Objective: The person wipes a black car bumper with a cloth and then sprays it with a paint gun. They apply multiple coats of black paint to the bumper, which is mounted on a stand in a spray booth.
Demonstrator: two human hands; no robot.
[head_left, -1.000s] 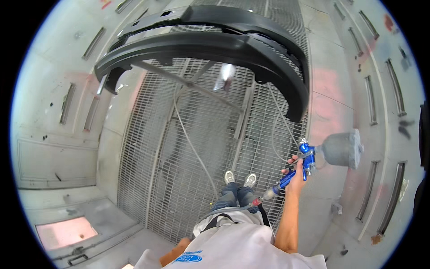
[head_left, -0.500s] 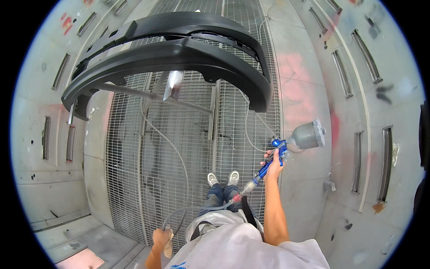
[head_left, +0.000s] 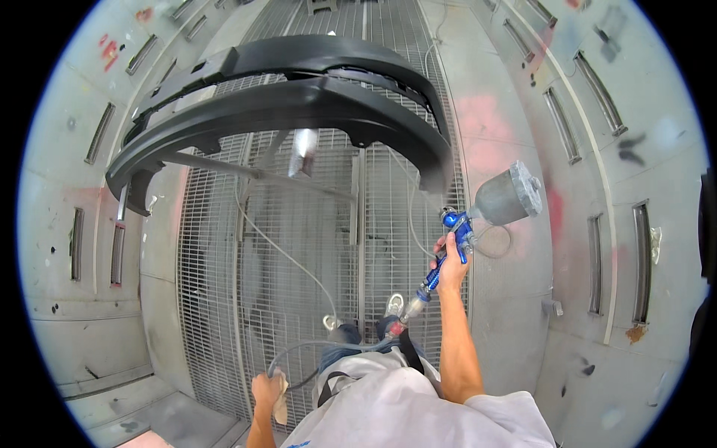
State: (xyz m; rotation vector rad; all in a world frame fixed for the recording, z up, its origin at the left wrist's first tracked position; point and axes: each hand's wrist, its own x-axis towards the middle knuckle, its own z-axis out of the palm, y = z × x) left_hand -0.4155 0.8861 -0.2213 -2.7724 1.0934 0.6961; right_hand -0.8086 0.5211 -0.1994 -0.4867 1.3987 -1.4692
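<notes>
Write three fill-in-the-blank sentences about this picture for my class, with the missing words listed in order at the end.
The right hand grips a spray gun whose handle is coloured ____.
The two long curved panels ahead are coloured ____.
The hose from the gun leads to the other hand, the person's ____ one.
Missing words: blue; black; left.

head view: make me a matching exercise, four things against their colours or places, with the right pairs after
1. spray gun
2. cup
3. nearer curved panel
4. spray gun's hose

A. black, raised over the grating
B. looped at the left hand
C. blue, in the right hand
D. grey, fixed to the spray gun

Pairs: 1-C, 2-D, 3-A, 4-B
</notes>
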